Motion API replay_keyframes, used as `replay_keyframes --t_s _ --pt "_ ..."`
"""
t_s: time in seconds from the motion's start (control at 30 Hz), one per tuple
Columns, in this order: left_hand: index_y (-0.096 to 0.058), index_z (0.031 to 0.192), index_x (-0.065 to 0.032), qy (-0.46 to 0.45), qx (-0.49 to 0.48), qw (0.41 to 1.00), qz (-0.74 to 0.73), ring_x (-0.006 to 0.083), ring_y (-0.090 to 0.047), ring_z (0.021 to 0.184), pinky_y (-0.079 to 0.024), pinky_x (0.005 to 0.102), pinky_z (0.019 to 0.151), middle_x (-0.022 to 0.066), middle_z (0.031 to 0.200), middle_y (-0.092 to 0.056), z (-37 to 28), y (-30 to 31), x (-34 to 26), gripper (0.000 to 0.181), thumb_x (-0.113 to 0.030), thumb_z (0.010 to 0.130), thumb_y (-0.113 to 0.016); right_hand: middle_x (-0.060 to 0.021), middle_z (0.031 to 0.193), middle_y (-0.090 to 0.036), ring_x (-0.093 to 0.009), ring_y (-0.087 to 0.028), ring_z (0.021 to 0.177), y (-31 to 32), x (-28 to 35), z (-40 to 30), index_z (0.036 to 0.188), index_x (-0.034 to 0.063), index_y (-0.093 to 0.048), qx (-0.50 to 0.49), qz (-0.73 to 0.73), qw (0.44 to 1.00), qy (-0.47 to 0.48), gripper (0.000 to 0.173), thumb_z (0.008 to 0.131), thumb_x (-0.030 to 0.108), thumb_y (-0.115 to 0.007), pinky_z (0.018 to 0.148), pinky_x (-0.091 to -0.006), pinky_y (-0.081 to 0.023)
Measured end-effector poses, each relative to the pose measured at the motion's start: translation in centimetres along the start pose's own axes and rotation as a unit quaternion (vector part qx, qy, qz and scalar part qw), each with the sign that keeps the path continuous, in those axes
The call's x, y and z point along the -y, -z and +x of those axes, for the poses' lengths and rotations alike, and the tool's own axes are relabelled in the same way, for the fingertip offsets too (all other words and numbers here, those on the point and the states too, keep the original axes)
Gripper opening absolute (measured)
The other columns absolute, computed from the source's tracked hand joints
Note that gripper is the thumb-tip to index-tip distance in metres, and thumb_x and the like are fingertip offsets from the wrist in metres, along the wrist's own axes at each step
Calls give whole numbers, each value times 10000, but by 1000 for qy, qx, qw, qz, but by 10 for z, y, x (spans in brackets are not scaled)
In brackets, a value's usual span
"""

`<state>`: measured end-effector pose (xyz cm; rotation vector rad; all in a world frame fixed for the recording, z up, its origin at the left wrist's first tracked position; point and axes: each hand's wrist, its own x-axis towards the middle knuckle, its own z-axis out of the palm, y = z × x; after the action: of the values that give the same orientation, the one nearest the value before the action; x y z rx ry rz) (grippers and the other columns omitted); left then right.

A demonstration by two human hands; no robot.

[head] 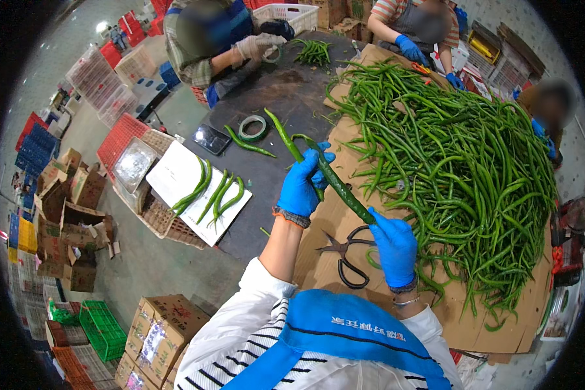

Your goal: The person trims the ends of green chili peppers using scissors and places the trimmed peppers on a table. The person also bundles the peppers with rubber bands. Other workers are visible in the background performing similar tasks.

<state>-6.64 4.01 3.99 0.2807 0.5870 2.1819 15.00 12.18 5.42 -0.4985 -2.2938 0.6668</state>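
Observation:
My left hand (302, 183), in a blue glove, grips a light green chili pepper (283, 135). A long dark green pepper (343, 190) slants from beside that hand down to my right hand (394, 248), also gloved in blue, whose fingers pinch its lower end. Black-handled scissors (342, 247) lie spread on the cardboard sheet (317, 263) between my forearms. A large heap of green chili peppers (463, 185) covers the cardboard to the right. Several peppers (219, 195) rest on white paper (175, 170) at the left, and one more pepper (248, 145) lies on the dark tabletop.
Green tape (253, 128) and a smartphone (211, 140) lie on the dark table (282, 97). A small pepper pile (313, 52) sits at the far side. Gloved co-workers stand around the table. Plastic crates (102, 329) and cardboard boxes (163, 326) stand on the floor at left.

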Motion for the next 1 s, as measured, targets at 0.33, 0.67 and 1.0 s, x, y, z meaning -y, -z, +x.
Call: replay_keyframes --t_s 0.33,0.67,1.0 --pt "-458 1269 -31 54 46 996 -49 52 -399 569 -361 190 526 71 988 -603 0 3 5 430 -299 938 -513 -42 686 -587 -143 -559 611 -3 1 -2 1066 69 -667 53 184 970 -151 214 878 139 -591 556 -262 -435" --pt "-356 1364 -50 123 136 982 48 117 -538 847 -447 238 678 100 1247 -536 -15 -10 39 522 -368 959 -441 -24 648 -600 -67 -541 568 3 7 5 999 43 -651 204 380 852 -297 311 975 263 -432 498 -194 -397" --pt "-317 1397 -71 225 113 965 -70 92 -484 692 -449 283 678 -2 824 -498 -27 -9 66 505 -299 967 -451 -101 647 -623 -144 -587 536 -11 -9 -5 789 8 -662 361 305 828 -302 357 934 295 -507 533 -287 -464"
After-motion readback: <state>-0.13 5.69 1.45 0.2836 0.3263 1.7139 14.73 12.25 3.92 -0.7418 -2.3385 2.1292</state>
